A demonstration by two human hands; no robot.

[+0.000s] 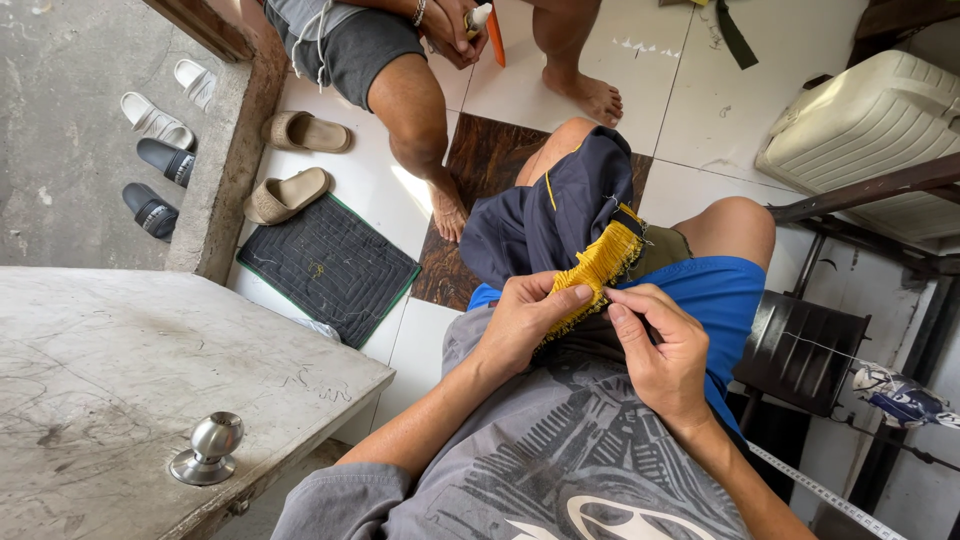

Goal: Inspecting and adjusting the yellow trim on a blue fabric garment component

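A strip of yellow fringe trim lies along the edge of a dark navy cloth draped over my knee. My left hand pinches the near end of the fringe between thumb and fingers. My right hand holds the same trim from the right, thumb and forefinger pressed on its edge. Both hands rest in my lap above my blue shorts and grey printed shirt.
A grey slab with a metal door knob lies at the left. Another person sits ahead, bare legs on the tiled floor. A dark mat, several sandals, a white case and a measuring tape surround me.
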